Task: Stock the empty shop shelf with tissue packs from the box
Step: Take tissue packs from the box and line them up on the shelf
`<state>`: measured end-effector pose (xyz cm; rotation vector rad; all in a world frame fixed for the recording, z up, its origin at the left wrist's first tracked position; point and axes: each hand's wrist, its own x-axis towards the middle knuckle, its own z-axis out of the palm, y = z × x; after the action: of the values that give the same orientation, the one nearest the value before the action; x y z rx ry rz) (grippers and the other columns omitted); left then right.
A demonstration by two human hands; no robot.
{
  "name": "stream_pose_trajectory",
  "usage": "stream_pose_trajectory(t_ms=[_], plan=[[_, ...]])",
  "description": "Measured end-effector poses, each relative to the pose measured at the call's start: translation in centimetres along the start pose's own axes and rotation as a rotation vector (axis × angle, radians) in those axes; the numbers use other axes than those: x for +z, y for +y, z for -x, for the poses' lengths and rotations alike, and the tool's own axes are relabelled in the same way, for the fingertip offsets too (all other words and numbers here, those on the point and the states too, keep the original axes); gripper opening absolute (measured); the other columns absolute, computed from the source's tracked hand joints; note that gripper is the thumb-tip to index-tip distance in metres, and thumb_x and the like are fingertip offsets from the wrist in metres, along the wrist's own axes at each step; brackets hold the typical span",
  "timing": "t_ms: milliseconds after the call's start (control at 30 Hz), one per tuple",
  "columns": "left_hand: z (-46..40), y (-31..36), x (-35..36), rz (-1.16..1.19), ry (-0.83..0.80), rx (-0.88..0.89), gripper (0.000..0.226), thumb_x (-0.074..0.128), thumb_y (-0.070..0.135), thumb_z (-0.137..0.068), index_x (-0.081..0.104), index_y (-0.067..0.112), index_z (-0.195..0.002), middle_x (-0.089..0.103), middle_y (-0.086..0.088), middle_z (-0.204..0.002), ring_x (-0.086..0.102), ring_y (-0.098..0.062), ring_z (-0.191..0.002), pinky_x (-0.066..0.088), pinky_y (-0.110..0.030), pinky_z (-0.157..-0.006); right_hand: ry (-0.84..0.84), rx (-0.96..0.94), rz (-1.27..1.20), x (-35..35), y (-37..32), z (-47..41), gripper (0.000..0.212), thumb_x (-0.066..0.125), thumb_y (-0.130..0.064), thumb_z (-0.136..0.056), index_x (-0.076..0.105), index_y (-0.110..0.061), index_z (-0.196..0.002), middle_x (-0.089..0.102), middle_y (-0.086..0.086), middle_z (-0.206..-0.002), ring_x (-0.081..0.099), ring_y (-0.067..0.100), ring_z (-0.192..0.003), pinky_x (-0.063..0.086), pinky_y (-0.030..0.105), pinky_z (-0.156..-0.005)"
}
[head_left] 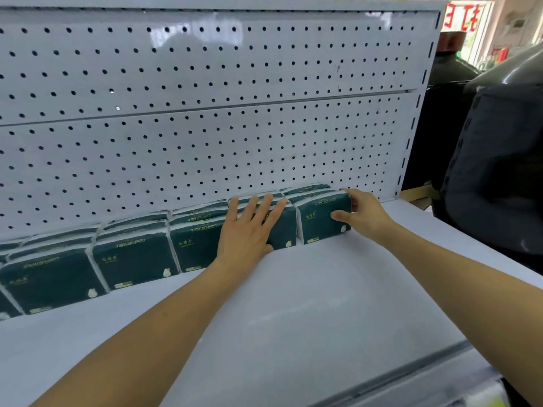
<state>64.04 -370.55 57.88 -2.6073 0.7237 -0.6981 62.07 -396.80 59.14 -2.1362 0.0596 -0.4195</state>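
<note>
Several dark green tissue packs [135,259] stand in a row along the back of the white shelf [308,304], against the pegboard wall. My left hand [249,230] lies flat with straight fingers on the front of the second pack from the right. My right hand [361,214] holds the rightmost tissue pack [318,223], thumb on its front face and fingers round its right side. The box is out of view.
The white pegboard back panel [205,98] rises behind the packs. A dark bulky object [499,171] stands just past the shelf's right end. The shelf's front edge [411,371] runs across the lower right.
</note>
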Motion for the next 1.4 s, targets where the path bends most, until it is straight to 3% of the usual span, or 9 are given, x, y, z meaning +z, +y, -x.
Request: stream_pose_trajectory(t_ms=[100,300,567,667,767,900,1100,1300,1400], plan=[[-0.1,0.1,0.0,0.003,-0.006,-0.004,0.094,0.040,0.059,-0.097,-0.037,0.026,-0.141,-0.010,-0.003,-0.165,0.000,-0.026,-0.152,0.001,-0.055,-0.120,0.010,0.017,0.000,0.8,0.2,-0.3,0.037,0.072,-0.013,-0.083,0.061,-0.018,-0.119,0.069,-0.001,-0.108,0.064,0.020,-0.101,0.056,0.043,-0.088],[-0.1,0.1,-0.1,0.036,-0.017,-0.011,0.092,0.044,0.055,-0.097,-0.025,0.025,-0.151,-0.003,-0.003,-0.165,0.005,-0.026,-0.151,0.006,-0.055,-0.120,0.020,0.061,-0.043,1.8,0.2,-0.2,0.039,0.069,-0.012,-0.087,0.055,-0.017,-0.123,0.066,0.003,-0.112,0.068,0.025,-0.091,0.058,0.033,-0.076],[0.2,0.1,-1.3,0.108,-0.069,-0.032,0.094,0.042,0.064,-0.093,-0.021,0.026,-0.152,-0.001,-0.002,-0.165,0.003,-0.026,-0.152,0.000,-0.057,-0.120,-0.043,0.201,-0.002,1.6,-1.0,0.2,0.053,0.069,-0.014,-0.088,0.038,-0.013,-0.132,0.053,0.008,-0.124,0.057,0.025,-0.099,0.049,0.027,-0.066],[0.4,0.1,-3.0,0.139,-0.071,-0.057,0.095,0.037,0.070,-0.091,-0.019,0.026,-0.153,-0.006,-0.002,-0.165,-0.005,-0.025,-0.152,-0.004,-0.058,-0.119,-0.042,0.217,0.186,0.9,-2.5,1.7,0.063,0.068,-0.020,-0.088,0.032,-0.012,-0.138,0.043,0.012,-0.135,0.047,0.030,-0.117,0.047,0.035,-0.085],[2.0,0.3,-5.2,0.135,-0.028,-0.092,0.091,0.031,0.073,-0.091,-0.016,0.028,-0.154,-0.005,0.000,-0.165,-0.007,-0.025,-0.152,-0.003,-0.058,-0.119,0.046,0.028,0.479,0.3,-3.9,5.0,0.057,0.062,-0.031,-0.090,0.037,-0.018,-0.139,0.042,0.007,-0.142,0.041,0.027,-0.126,0.040,0.042,-0.098],[7.2,1.2,-8.4,0.171,0.053,-0.185,0.083,0.021,0.073,-0.092,-0.015,0.032,-0.154,-0.002,0.005,-0.165,-0.001,-0.027,-0.152,-0.004,-0.054,-0.121,0.145,-0.302,0.560,-0.1,-5.4,11.7,0.057,0.056,-0.037,-0.095,0.036,-0.022,-0.147,0.038,0.001,-0.152,0.036,0.022,-0.137,0.034,0.042,-0.109],[19.1,3.3,-12.0,0.258,0.266,-0.293,0.075,0.026,0.068,-0.092,0.028,0.026,-0.153,0.046,-0.001,-0.150,0.045,-0.026,-0.136,0.028,-0.055,-0.114,0.278,-0.587,0.610,1.0,-7.3,22.8,0.056,0.066,-0.031,-0.089,0.047,-0.017,-0.140,0.058,0.004,-0.133,0.057,0.026,-0.117,0.045,0.041,-0.095],[33.2,4.1,-14.3,0.226,0.268,-0.416,0.073,0.037,0.064,-0.091,0.034,0.021,-0.151,0.053,-0.003,-0.142,0.052,-0.027,-0.128,0.035,-0.055,-0.109,0.152,-0.653,0.540,4.4,-10.2,32.7,0.055,0.050,-0.040,-0.093,0.042,-0.016,-0.141,0.055,0.007,-0.135,0.055,0.029,-0.115,0.047,0.042,-0.087],[40.0,3.7,-15.4,0.207,0.208,-0.505,0.072,0.037,0.064,-0.092,0.036,0.021,-0.149,0.054,-0.004,-0.140,0.053,-0.027,-0.126,0.039,-0.052,-0.106,0.074,-0.725,0.530,7.3,-12.2,37.2,0.054,0.057,-0.037,-0.092,0.045,-0.016,-0.140,0.053,0.010,-0.136,0.055,0.031,-0.116,0.047,0.044,-0.087]])
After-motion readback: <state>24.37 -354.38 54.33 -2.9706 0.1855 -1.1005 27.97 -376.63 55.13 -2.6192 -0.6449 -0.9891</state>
